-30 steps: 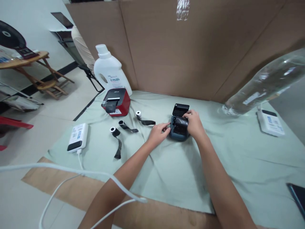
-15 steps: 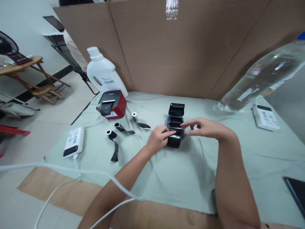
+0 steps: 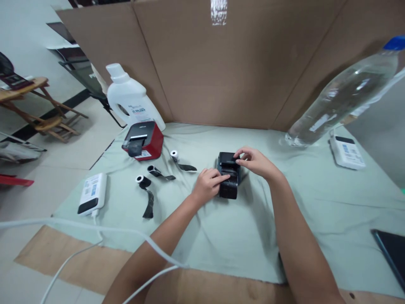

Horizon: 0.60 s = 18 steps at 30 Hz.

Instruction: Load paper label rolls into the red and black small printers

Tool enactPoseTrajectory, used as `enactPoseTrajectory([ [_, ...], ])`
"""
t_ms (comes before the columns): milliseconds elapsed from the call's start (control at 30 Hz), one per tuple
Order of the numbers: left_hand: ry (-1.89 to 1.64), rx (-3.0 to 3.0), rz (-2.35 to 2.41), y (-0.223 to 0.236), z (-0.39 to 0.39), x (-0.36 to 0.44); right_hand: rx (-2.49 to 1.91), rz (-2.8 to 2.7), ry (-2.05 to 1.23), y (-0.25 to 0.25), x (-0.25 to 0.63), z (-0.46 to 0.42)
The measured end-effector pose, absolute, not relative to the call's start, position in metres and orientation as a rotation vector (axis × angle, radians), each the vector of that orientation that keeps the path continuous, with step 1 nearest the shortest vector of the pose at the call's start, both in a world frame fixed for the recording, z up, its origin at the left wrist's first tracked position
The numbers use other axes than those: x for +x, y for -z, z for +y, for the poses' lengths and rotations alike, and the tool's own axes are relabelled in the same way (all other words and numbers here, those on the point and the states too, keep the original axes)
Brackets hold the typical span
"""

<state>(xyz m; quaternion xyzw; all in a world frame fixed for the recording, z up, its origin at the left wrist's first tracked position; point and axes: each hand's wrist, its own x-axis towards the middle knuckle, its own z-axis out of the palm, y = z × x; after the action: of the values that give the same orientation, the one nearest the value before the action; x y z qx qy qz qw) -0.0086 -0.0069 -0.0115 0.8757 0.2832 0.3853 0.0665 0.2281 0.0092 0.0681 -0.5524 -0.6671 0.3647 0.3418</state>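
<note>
- Left hand [image 3: 205, 185]: forefinger extended onto a glossy black film strip [image 3: 228, 191]; other fingers curled, any grip unclear.
- Small, dark, boxy plastic device [image 3: 238, 174]: on pale green cloth [image 3: 228, 240], between both hands.
- Right hand [image 3: 253, 161]: thumb and forefinger slightly parted, touching its rectangular black lid [image 3: 226, 158].

Nothing legible right now: blue print [image 3: 139, 112] blurs across white jug [image 3: 131, 93], left device [image 3: 93, 193], right device [image 3: 347, 153]; lettering [image 3: 142, 127] too tiny on red printer [image 3: 148, 140].

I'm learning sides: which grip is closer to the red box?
Left. The left grip is right of the red box, nearer the camera; the right grip is farther right.
</note>
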Motion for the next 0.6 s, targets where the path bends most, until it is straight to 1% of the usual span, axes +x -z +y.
enactPoseTrajectory([
  [100, -1.146, 2.641, 0.869, 0.011, -0.008, -0.009, -1.506, -1.811, -0.956, -0.071, 0.227, 0.007],
  [267, -1.063, 2.619, 0.96, 0.008, -0.01, -0.009, -1.682, -1.742, -0.858, -0.054, 0.223, 0.014],
  [333, -1.081, 2.59, 0.998, 0.008, -0.009, -0.008, -1.725, -1.713, -0.926, -0.048, 0.224, 0.016],
  [467, -1.122, 2.574, 0.987, 0.011, -0.006, -0.007, -1.661, -1.661, -1.119, -0.046, 0.226, 0.017],
  [600, -1.113, 2.557, 0.958, 0.01, -0.008, -0.008, -1.705, -1.599, -1.161, -0.054, 0.221, 0.013],
])
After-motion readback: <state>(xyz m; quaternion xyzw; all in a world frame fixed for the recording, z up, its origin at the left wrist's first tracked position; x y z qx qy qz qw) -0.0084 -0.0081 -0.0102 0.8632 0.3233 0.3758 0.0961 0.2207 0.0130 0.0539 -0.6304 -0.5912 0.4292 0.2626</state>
